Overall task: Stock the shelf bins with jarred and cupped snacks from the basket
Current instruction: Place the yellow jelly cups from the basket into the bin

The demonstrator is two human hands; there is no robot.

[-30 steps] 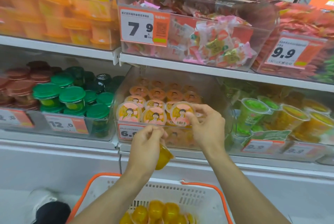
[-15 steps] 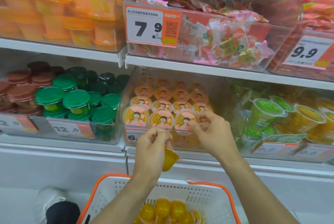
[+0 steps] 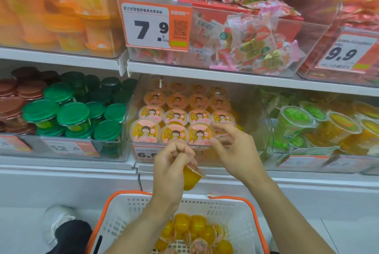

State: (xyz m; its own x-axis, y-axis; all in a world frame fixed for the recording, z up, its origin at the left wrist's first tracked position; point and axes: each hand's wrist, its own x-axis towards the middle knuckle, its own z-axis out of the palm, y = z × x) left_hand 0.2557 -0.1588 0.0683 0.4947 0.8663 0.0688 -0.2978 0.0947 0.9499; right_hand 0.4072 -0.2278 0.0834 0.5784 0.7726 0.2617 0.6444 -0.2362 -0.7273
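My left hand (image 3: 171, 166) grips a small orange jelly cup (image 3: 190, 180) by its rim, just below the front of the clear shelf bin (image 3: 254, 114). That bin holds rows of pink-lidded jelly cups (image 3: 175, 117) with a cartoon face on each lid. My right hand (image 3: 233, 149) hovers at the bin's front right, fingers apart, fingertips by the front-row cup (image 3: 200, 134). Below stands a white basket with an orange rim (image 3: 114, 208), with several more orange jelly cups (image 3: 194, 227) in it.
Green-lidded jars (image 3: 71, 114) and brown-lidded jars (image 3: 12, 106) fill the bin to the left. Green and yellow cups (image 3: 295, 122) lie in the bin to the right. Above are bins of orange cups (image 3: 61, 12) and wrapped sweets (image 3: 246, 38). A shoe (image 3: 59, 219) shows at lower left.
My right hand set a pink-lidded cup into the front row and has drawn back slightly with fingers apart. My left hand keeps holding its cup in much the same place.
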